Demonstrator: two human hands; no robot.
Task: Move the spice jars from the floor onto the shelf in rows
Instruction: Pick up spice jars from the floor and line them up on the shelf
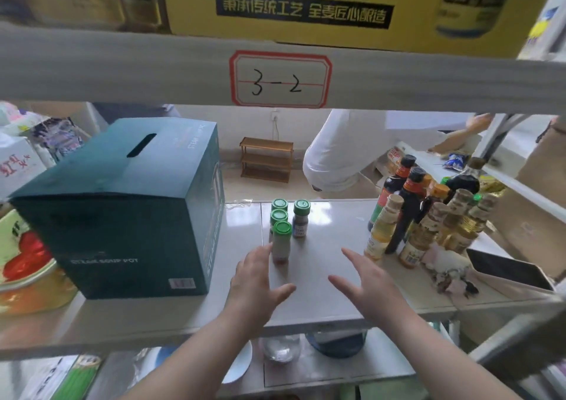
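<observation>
A dark teal box (119,206) sits at the left, slot in its top. Right side, a crowd of bottles (428,212) stands packed together, dark ones behind, amber ones in front. Overhead, a yellow carton (306,4) rests above a label (280,79) reading 3-2. Far back by the wall, a small wooden rack (266,159) stands on the floor.

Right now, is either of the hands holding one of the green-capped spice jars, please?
No, the left hand and right hand are both open and empty above the shelf, just short of the nearest green-capped spice jar.
</observation>
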